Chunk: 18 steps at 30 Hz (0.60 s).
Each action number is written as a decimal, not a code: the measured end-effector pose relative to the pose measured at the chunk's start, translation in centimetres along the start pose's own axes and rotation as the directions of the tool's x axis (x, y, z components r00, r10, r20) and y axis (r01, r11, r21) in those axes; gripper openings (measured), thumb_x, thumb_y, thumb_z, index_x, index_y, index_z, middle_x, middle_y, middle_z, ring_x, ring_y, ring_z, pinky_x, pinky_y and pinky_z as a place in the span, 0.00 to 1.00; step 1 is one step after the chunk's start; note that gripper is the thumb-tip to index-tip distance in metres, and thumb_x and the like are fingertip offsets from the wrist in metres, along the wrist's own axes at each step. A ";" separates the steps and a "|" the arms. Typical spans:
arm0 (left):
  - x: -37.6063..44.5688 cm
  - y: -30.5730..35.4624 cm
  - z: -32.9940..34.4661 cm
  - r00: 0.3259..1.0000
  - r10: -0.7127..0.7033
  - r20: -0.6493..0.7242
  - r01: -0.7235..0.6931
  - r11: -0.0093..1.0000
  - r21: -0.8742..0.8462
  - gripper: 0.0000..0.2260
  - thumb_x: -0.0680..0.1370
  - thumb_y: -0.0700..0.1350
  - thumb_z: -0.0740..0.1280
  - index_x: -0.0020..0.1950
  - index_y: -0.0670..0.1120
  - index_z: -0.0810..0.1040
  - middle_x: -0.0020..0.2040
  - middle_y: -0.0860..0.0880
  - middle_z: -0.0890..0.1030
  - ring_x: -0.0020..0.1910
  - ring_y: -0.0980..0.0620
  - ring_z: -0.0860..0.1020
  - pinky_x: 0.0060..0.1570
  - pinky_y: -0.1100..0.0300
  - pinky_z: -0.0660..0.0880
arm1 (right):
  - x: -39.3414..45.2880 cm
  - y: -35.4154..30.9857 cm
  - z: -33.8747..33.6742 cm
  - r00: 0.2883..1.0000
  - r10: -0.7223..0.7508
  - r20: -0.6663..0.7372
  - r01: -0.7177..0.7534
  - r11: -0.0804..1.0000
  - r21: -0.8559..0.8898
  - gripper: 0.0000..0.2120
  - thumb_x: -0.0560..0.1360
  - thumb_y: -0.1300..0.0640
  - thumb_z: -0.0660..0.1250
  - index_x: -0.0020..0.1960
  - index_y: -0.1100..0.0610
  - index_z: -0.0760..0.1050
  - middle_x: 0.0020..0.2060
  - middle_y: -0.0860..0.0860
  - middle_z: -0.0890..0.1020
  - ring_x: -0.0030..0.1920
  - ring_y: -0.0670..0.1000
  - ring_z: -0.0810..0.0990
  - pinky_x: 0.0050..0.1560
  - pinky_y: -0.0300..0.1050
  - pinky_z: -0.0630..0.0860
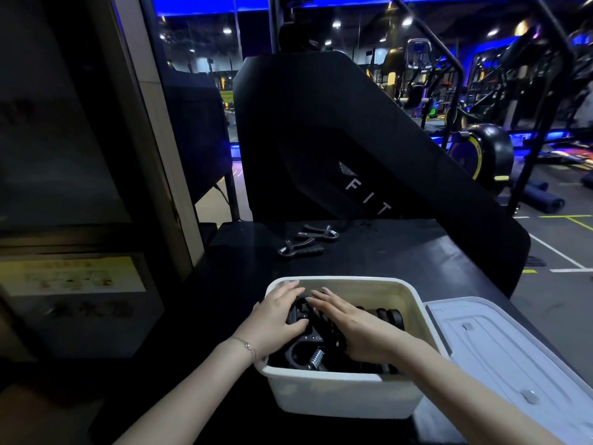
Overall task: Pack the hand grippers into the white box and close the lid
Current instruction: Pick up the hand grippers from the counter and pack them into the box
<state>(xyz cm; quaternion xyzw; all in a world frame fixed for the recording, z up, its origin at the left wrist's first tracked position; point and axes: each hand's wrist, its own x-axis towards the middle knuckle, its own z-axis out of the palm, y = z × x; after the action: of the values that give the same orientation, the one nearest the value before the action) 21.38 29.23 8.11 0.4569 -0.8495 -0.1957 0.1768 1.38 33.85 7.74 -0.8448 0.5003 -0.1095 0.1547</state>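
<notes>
Looking down from the head camera, the white box (343, 393) is sitting at the near edge of the dark table (401, 252), and both hands are reaching inside it. The left hand (276, 319) is lying on the black hand grippers in the box (308, 351) with its fingers spread and mostly straight, and its thumb is pressing on one of them. The right hand (356, 326) is lying flat on the pile too, fingers straight and close together, pushing down rather than pinching anything. So some of the packing is done. Two more hand grippers (308, 242) are waiting far back on the table, well apart from the box, so those are likely left to pack. The lid (500, 358) is lying open, just to the right of the box, so closing is not done yet. The grippers are looking black, with curved handles, and one is showing a shiny metal spring (316, 358) near the front wall.
</notes>
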 end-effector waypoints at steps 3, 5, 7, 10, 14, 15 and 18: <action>0.2 -0.4 0.4 0.999 0.037 0.026 -0.041 0.986 0.161 0.28 0.77 0.56 0.61 0.75 0.49 0.60 0.77 0.54 0.55 0.76 0.58 0.49 0.73 0.49 0.56 | -0.2 0.6 -0.5 0.996 0.071 -0.050 -0.067 0.995 0.070 0.42 0.66 0.76 0.58 0.76 0.54 0.51 0.77 0.48 0.49 0.75 0.48 0.56 0.70 0.37 0.61; 0.3 -0.7 0.4 0.995 0.053 0.080 -0.071 0.968 0.242 0.30 0.77 0.60 0.55 0.76 0.48 0.56 0.78 0.52 0.51 0.76 0.57 0.46 0.74 0.49 0.55 | -0.2 0.8 -0.7 0.987 0.121 -0.109 -0.106 0.986 0.132 0.39 0.67 0.77 0.56 0.75 0.57 0.55 0.76 0.50 0.56 0.75 0.49 0.58 0.68 0.29 0.56; 0.5 -0.8 0.4 0.991 0.054 0.124 -0.089 0.953 0.291 0.38 0.70 0.66 0.44 0.77 0.48 0.52 0.78 0.52 0.48 0.76 0.57 0.43 0.73 0.47 0.56 | -0.1 0.8 -0.7 0.980 0.144 -0.138 -0.119 0.977 0.177 0.38 0.66 0.77 0.55 0.74 0.56 0.60 0.74 0.49 0.60 0.74 0.47 0.60 0.68 0.29 0.57; 0.6 -1.0 0.3 0.985 0.061 0.158 -0.113 0.932 0.344 0.43 0.65 0.67 0.37 0.77 0.48 0.50 0.78 0.51 0.45 0.76 0.56 0.42 0.74 0.49 0.55 | 0.0 0.6 -0.7 0.985 0.108 -0.132 -0.091 0.987 0.131 0.40 0.64 0.76 0.54 0.73 0.52 0.63 0.72 0.38 0.56 0.72 0.46 0.64 0.66 0.39 0.68; 0.6 -0.9 0.3 0.982 0.079 0.169 -0.144 0.898 0.416 0.32 0.78 0.62 0.45 0.77 0.46 0.48 0.78 0.49 0.43 0.77 0.53 0.41 0.75 0.55 0.48 | 0.1 0.3 -0.9 0.989 0.122 -0.085 -0.122 0.993 0.007 0.41 0.65 0.75 0.54 0.74 0.48 0.59 0.72 0.34 0.50 0.70 0.49 0.69 0.57 0.46 0.75; 0.5 -0.8 0.4 0.983 0.085 0.162 -0.147 0.894 0.422 0.29 0.80 0.59 0.48 0.77 0.46 0.48 0.78 0.48 0.43 0.77 0.53 0.41 0.75 0.55 0.48 | 0.0 0.2 -0.8 0.990 0.122 -0.078 -0.123 0.992 -0.009 0.41 0.65 0.75 0.54 0.75 0.48 0.58 0.72 0.34 0.49 0.69 0.50 0.69 0.57 0.48 0.75; 0.4 -0.7 0.2 0.984 0.100 0.147 -0.149 0.916 0.373 0.26 0.82 0.54 0.52 0.77 0.46 0.50 0.78 0.50 0.45 0.77 0.54 0.42 0.75 0.57 0.47 | -0.1 0.0 -1.0 0.989 0.129 -0.068 -0.130 0.991 -0.022 0.41 0.65 0.75 0.53 0.74 0.48 0.59 0.72 0.34 0.49 0.70 0.49 0.69 0.58 0.47 0.75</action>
<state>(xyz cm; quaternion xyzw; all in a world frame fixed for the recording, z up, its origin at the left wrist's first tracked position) 21.58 28.59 7.64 0.4143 -0.9081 -0.0429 0.0433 1.02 33.84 8.66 -0.8084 0.5604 -0.1207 0.1335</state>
